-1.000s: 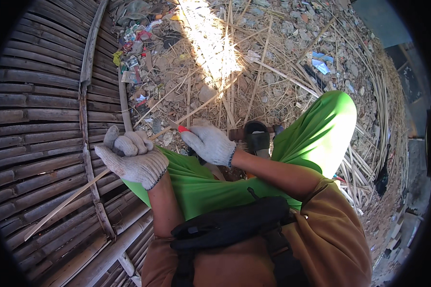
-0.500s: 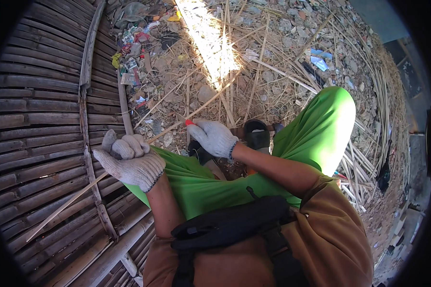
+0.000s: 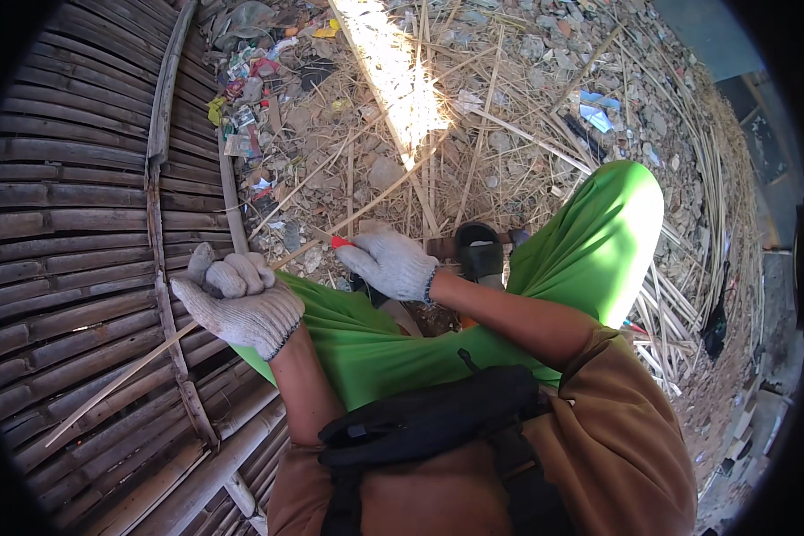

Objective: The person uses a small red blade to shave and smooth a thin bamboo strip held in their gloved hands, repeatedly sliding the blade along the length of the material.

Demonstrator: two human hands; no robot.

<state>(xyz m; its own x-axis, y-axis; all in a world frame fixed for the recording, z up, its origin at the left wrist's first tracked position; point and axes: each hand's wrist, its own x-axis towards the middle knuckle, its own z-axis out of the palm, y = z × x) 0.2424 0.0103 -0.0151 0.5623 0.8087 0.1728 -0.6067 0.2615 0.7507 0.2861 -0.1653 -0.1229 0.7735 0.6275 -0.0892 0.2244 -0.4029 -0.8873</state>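
My left hand (image 3: 238, 300), in a white knitted glove, is closed around a long, thin bamboo strip (image 3: 123, 382). The strip slants from the lower left, through my left fist, and on past my right hand toward the far ground. In my right hand (image 3: 391, 265), also gloved, is a small knife (image 3: 340, 242); a red part of it shows beyond the thumb, with a thin blade tip pointing left toward the strip. The blade lies close to the strip, but whether they touch I cannot tell. The glove hides the rest of the knife.
A slatted bamboo platform (image 3: 71, 223) takes up the left side. Ahead, the ground holds straw, rubble and litter (image 3: 250, 107), with a sunlit patch. More bamboo strips (image 3: 674, 313) lie at the right. My green-clad knee (image 3: 598, 241) rises at right; a dark sandal (image 3: 479, 252) is between.
My right hand with the knife has moved left and slightly nearer, along the strip toward my left hand. The left hand and the strip have hardly shifted.
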